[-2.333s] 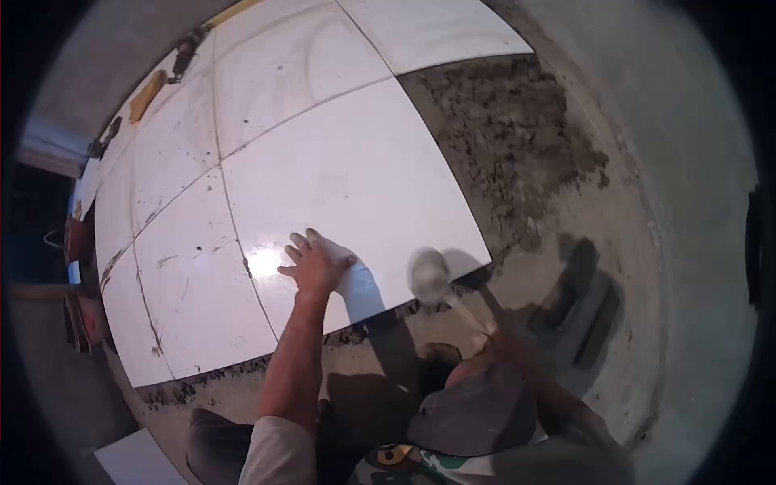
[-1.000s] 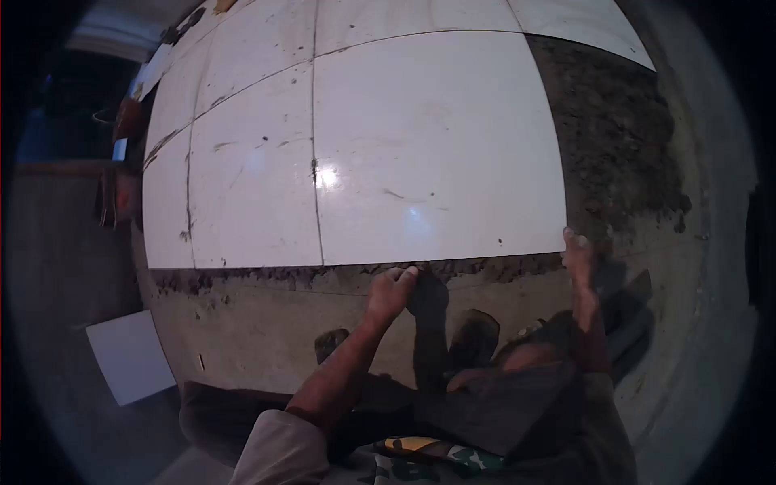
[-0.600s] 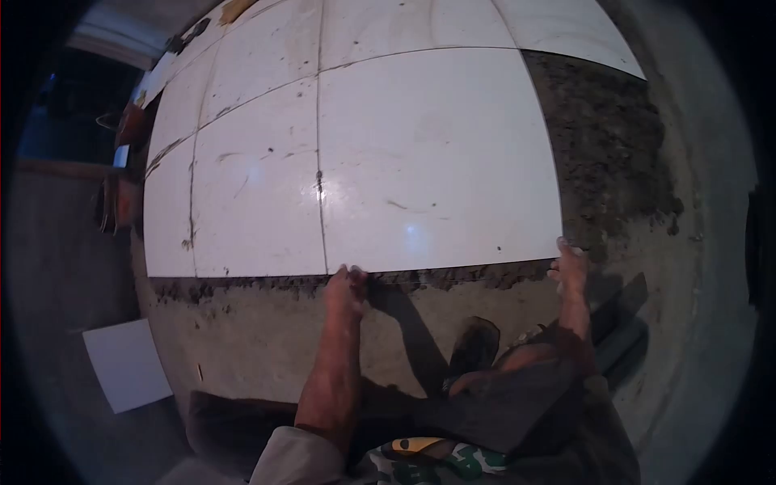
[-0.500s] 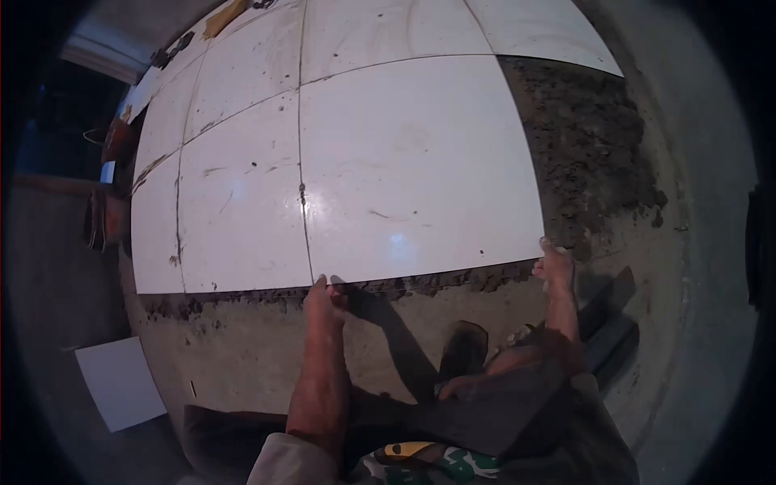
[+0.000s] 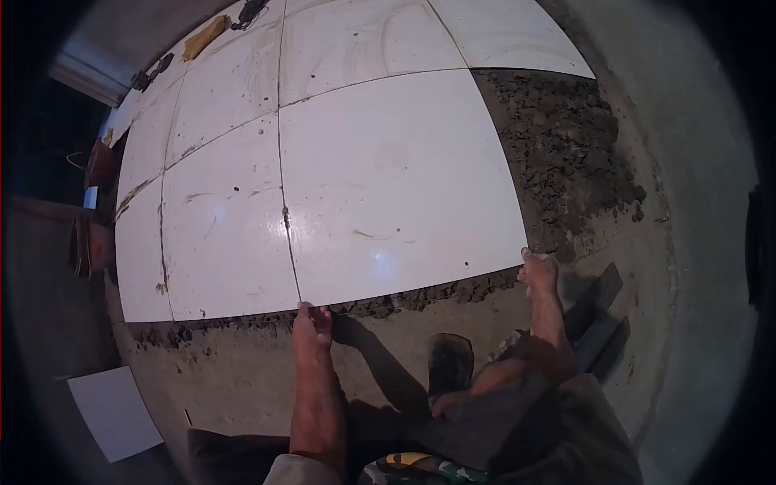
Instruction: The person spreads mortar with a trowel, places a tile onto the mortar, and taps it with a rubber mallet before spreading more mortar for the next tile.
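A dim concrete floor [image 5: 242,380] carries white tiles already laid, with dark mortar [image 5: 566,153] spread on the right. The left hand [image 5: 312,319] and right hand [image 5: 538,268] each curl their fingers onto the near corners of the large tile [image 5: 388,186] on its bed. An uneven pull could crack it or shift the joint with the neighbouring tile [image 5: 222,242].

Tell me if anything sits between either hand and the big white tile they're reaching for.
Nothing visible does. The left hand is at the near left corner of the big white tile, and the right hand is at its near right corner. Only mortar lies along that edge.
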Tool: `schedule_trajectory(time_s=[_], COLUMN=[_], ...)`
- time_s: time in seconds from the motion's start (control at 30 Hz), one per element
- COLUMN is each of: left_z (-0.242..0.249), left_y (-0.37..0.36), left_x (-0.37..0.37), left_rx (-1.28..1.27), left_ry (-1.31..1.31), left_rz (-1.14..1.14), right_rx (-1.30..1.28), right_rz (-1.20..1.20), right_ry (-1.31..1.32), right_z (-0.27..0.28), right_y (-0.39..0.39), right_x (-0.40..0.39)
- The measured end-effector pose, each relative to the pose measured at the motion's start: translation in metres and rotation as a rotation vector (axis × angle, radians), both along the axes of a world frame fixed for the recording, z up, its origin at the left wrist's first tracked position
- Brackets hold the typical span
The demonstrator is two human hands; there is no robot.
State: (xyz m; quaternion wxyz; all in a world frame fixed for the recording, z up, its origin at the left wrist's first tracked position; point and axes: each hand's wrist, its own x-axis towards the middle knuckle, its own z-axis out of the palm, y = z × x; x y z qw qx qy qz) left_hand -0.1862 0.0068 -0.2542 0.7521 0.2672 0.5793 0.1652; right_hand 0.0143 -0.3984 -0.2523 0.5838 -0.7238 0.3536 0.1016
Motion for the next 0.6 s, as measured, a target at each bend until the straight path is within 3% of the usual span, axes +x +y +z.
schedule_trajectory(time_s=[0.1,0.2,0.5,0.6], left_z=[-0.013,-0.012,-0.001,0.0], left_y=[0.006,-0.003,-0.01,-0.009], left_x=[-0.004,0.002,0.006,0.004], left_rx=[0.041,0.014,0.016,0.044], left_ry=[-0.052,-0.059,0.047,-0.023], left_rz=[-0.03,0.11,0.088,0.096], right_rx=[0.0,-0.016,0.057,0.054], right_rz=[0.007,0.029,0.024,-0.01], right_ry=[-0.026,-0.036,-0.005,-0.036], right_z=[0.001,-0.008,-0.02,-0.006], right_y=[0.002,-0.005,-0.016,-0.007], right_x=[-0.003,-0.003,-0.002,-0.004])
